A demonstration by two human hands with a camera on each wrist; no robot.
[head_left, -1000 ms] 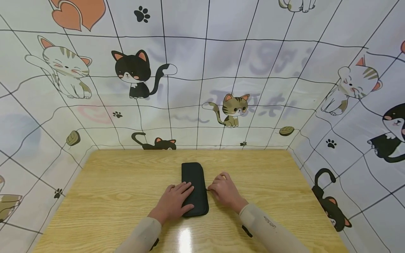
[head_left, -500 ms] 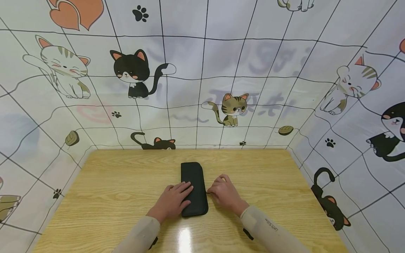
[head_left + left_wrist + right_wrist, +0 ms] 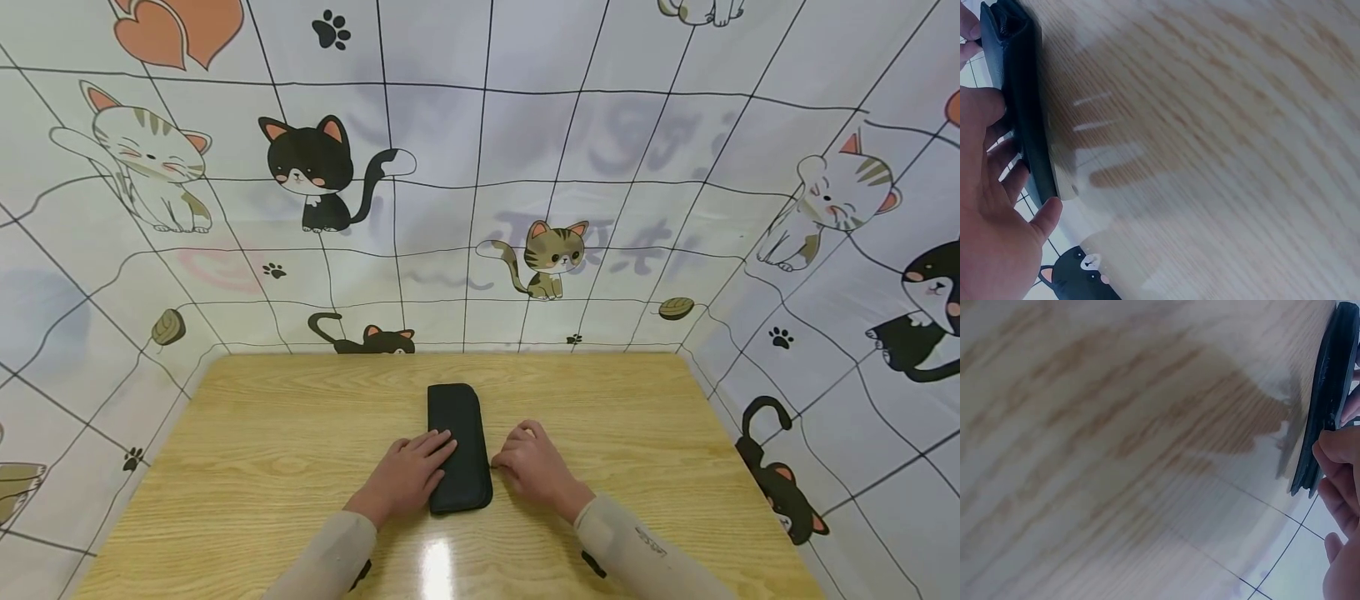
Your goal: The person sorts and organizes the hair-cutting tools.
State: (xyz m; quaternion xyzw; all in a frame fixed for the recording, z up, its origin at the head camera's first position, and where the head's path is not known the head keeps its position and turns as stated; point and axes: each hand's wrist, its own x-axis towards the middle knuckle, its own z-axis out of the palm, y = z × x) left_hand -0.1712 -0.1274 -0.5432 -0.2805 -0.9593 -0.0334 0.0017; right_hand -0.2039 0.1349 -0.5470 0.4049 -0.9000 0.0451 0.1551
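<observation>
A long black zippered case (image 3: pixel 467 417) lies on the wooden table, its far right corner rounded. My left hand (image 3: pixel 407 475) rests on its left half with extended fingers, holding it flat from above. At the right edge, the thumb and forefinger of my right hand (image 3: pixel 537 467) pinch the small zipper pull (image 3: pixel 1329 421). The right wrist view shows the zipper running along the edge of the case, though the fingertips hide most of the pull. From the left wrist view, the case's near end and left side are visible beneath my left hand (image 3: pixel 997 187).
The table (image 3: pixel 300 400) has a pale wood-grain top with a bright reflection near its front. Walls of white cloth (image 3: pixel 442 217) printed with cartoon cats and a grid stand around its back and both sides.
My right hand has slid a little toward me along the case's right edge with the zipper pull. The left hand and the case stay nearly in place.
</observation>
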